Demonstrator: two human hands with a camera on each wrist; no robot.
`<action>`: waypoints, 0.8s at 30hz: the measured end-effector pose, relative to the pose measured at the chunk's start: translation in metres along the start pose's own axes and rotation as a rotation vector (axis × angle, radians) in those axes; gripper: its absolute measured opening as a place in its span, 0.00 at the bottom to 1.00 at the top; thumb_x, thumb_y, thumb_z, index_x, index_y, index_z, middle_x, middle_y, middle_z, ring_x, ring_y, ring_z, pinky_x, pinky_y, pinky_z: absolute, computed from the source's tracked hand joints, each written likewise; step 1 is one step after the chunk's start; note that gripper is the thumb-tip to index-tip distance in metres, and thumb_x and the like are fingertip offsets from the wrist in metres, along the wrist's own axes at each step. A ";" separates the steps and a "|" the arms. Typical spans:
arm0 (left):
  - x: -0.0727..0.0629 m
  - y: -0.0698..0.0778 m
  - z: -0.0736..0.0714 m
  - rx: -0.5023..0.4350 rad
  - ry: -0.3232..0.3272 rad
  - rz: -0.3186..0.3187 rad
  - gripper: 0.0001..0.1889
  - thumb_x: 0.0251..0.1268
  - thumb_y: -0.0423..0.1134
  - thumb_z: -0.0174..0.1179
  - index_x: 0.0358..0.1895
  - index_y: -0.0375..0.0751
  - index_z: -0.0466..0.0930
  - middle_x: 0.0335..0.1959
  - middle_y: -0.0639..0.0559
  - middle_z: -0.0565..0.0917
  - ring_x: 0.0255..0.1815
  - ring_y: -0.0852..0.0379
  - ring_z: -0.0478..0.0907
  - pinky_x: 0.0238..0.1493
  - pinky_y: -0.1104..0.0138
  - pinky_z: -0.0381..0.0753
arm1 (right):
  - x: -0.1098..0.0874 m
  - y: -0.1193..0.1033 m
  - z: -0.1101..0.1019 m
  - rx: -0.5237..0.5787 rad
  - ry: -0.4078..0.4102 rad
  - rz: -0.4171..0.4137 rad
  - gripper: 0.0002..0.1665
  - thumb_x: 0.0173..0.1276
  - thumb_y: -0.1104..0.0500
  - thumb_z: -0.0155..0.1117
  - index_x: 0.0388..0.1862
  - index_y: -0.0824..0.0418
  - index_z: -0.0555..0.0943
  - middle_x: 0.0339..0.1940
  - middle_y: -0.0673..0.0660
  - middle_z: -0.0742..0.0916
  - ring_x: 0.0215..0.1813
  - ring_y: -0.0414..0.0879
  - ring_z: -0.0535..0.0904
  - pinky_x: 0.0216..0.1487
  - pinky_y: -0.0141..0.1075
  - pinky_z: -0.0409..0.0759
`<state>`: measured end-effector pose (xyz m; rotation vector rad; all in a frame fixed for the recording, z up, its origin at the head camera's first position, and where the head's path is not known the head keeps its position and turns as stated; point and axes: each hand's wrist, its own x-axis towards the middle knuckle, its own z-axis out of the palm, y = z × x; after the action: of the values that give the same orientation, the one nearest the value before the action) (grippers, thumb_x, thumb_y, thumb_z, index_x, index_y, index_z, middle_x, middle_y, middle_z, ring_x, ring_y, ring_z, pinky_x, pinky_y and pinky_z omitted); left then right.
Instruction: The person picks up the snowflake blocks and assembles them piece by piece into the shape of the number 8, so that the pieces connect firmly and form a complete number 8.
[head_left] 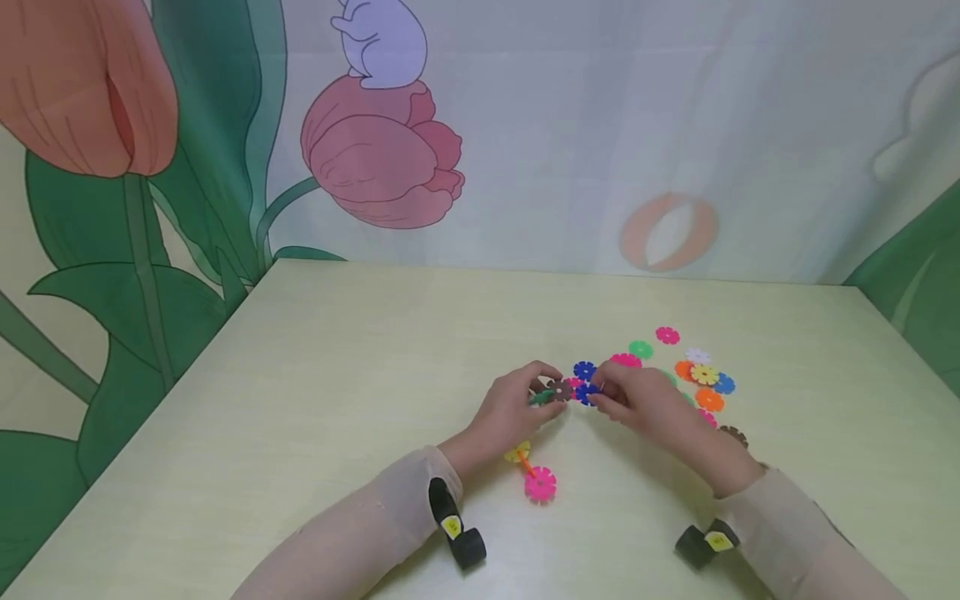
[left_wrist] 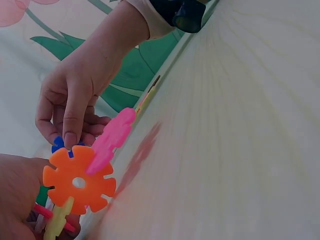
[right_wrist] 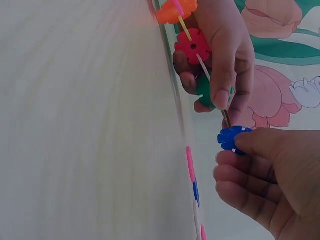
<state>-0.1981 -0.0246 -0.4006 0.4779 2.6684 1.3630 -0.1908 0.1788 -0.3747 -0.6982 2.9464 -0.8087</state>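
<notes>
My left hand (head_left: 510,408) holds a chain of slotted plastic flower-shaped discs. Its fingers and thumb grip it around the green disc (right_wrist: 206,94) and the brown disc (head_left: 558,392). From that hand the chain hangs back through a white, a red (right_wrist: 187,50), a yellow (head_left: 517,452) and an orange disc (left_wrist: 57,172) to a pink end disc (head_left: 540,485). Thumb and fingertips of my right hand (head_left: 660,408) pinch a blue disc (right_wrist: 228,138) against the brown disc's edge. Whether their slots are fully joined, I cannot tell.
Loose discs lie on the pale table (head_left: 337,350) beyond and beside the right hand, among them a pink (head_left: 667,335), a green (head_left: 641,349), a yellow (head_left: 703,374), an orange (head_left: 709,400) and a brown one (head_left: 735,435). A printed curtain (head_left: 540,125) hangs behind the table.
</notes>
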 end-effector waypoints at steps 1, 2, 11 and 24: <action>0.000 0.000 0.000 0.002 0.000 0.003 0.18 0.61 0.41 0.65 0.55 0.49 0.77 0.43 0.54 0.83 0.41 0.59 0.76 0.45 0.70 0.77 | 0.000 0.000 0.001 -0.021 0.010 -0.019 0.05 0.64 0.61 0.66 0.37 0.57 0.78 0.23 0.48 0.81 0.24 0.39 0.71 0.25 0.27 0.72; 0.000 0.000 0.000 0.003 -0.001 0.003 0.18 0.61 0.41 0.65 0.55 0.50 0.77 0.43 0.54 0.83 0.41 0.59 0.76 0.45 0.70 0.77 | 0.000 -0.001 0.002 -0.037 0.018 -0.032 0.05 0.64 0.61 0.66 0.37 0.57 0.78 0.22 0.47 0.81 0.24 0.38 0.70 0.25 0.27 0.72; -0.001 0.001 0.001 0.001 -0.037 -0.004 0.19 0.62 0.43 0.65 0.57 0.49 0.79 0.50 0.53 0.83 0.47 0.56 0.76 0.52 0.65 0.77 | -0.002 -0.010 0.013 -0.116 0.088 -0.081 0.05 0.63 0.60 0.67 0.34 0.57 0.78 0.21 0.46 0.80 0.24 0.36 0.70 0.27 0.25 0.71; -0.002 0.002 0.006 -0.113 -0.033 -0.038 0.15 0.65 0.42 0.62 0.53 0.50 0.74 0.43 0.51 0.82 0.36 0.59 0.77 0.39 0.71 0.78 | 0.000 -0.002 0.020 0.033 0.160 -0.002 0.02 0.65 0.61 0.65 0.35 0.58 0.80 0.22 0.48 0.81 0.26 0.38 0.73 0.28 0.25 0.74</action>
<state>-0.1938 -0.0191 -0.4027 0.4306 2.5442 1.4718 -0.1879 0.1673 -0.3907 -0.6646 3.0643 -0.9535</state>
